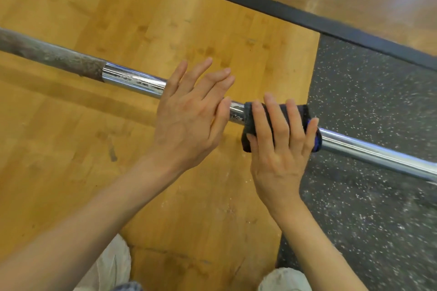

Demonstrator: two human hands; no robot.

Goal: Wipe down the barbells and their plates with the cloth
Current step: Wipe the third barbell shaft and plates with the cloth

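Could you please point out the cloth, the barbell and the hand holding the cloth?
cloth [295, 113]: head view, dark fold between the fingers.
barbell [137, 81]: head view, shiny shaft.
right hand [281, 146]: head view, back of hand.

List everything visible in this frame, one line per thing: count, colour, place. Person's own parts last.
barbell: one, chrome with a dull brown-grey stretch at left, running diagonally across the frame.
cloth: one, dark grey with blue edge, wrapped round the bar right of centre.
wooden floor: one, honey-coloured, left and centre.
rubber mat: one, black with white flecks, right.
dark strip: one, black, diagonal across the top.
trouser knees: two, pale, bottom edge.
left hand: one, fingers straight, over the bar.
right hand: one, curled over the cloth.
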